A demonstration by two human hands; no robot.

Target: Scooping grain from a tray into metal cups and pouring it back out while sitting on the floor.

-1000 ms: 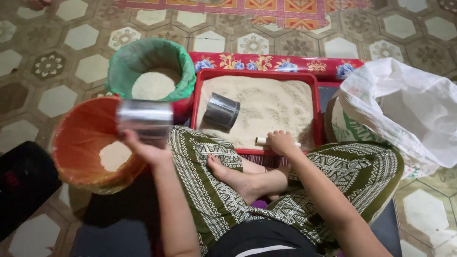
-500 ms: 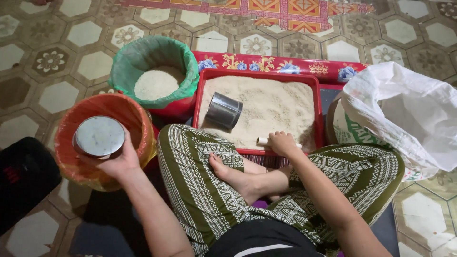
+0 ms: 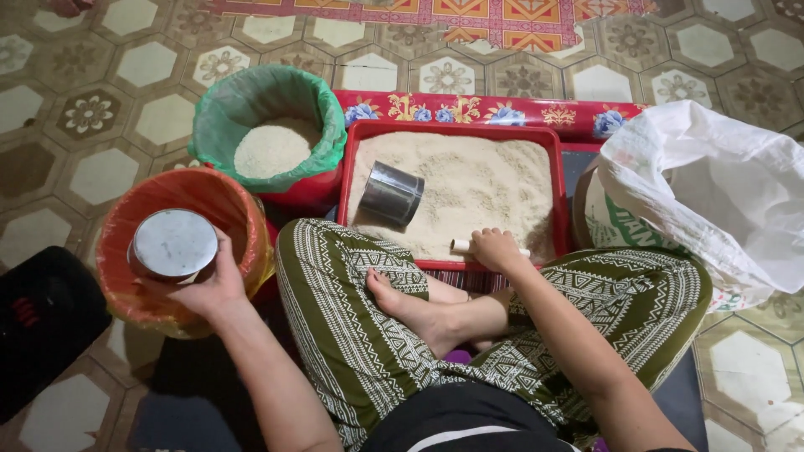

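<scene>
Both hands closed in grips: left hand (image 3: 209,280) low, right hand (image 3: 494,249) forward

Warm indoor light, moderately bright, falling from above. Soft shadows under the legs and beside the black object (image 3: 38,322) at lower left, which shows almost no detail. Bright sheen on the metal tin (image 3: 173,243) base; white sack (image 3: 712,188) near overexposed. Centre sharp; floor tiles (image 3: 92,113) bow slightly toward the frame edges. No motion blur visible.
</scene>
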